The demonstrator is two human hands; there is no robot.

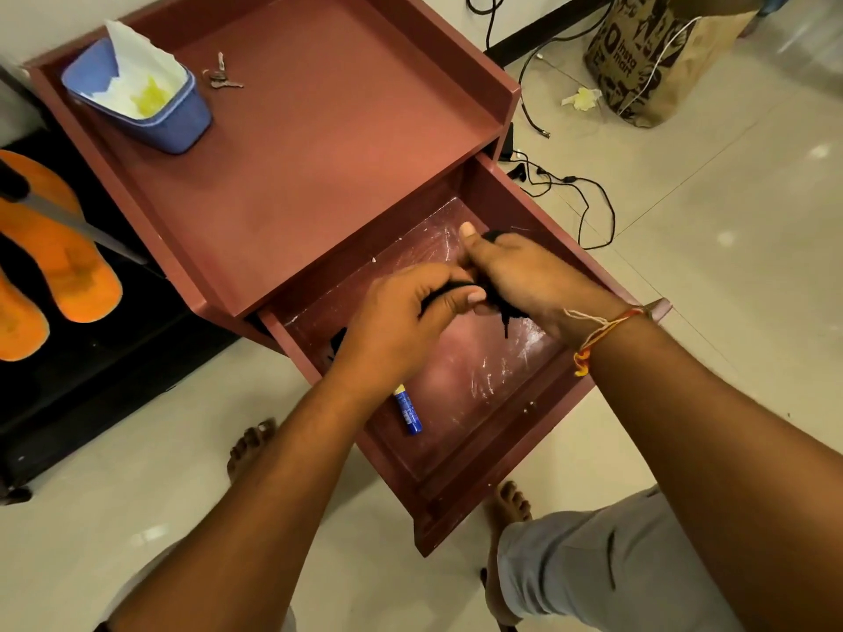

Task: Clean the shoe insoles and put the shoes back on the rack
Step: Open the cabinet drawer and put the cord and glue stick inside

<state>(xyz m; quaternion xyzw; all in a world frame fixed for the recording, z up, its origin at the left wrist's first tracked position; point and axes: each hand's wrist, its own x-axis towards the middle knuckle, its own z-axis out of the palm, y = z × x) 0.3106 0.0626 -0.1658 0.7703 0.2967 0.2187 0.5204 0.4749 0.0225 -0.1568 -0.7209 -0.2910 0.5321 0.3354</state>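
Observation:
Over the open drawer (460,444) of a reddish-brown cabinet (296,166), both my hands hold a black stringy thing, perhaps shoelaces (499,305). My left hand (401,321) curls its fingers round one end of it. My right hand (524,280) grips the other part, thumb pointing up, with loose black ends hanging below. Two orange insoles (59,239) lie on a black rack (91,358) at the left edge. No shoes are in view.
A blue tube (408,412) lies in the drawer. On the cabinet top stand a blue tub with white tissue (137,88) and keys (221,77). Black cables (570,184), a crumpled tissue (581,99) and a brown paper bag (657,52) lie on the tiled floor. My bare feet stand beside the drawer.

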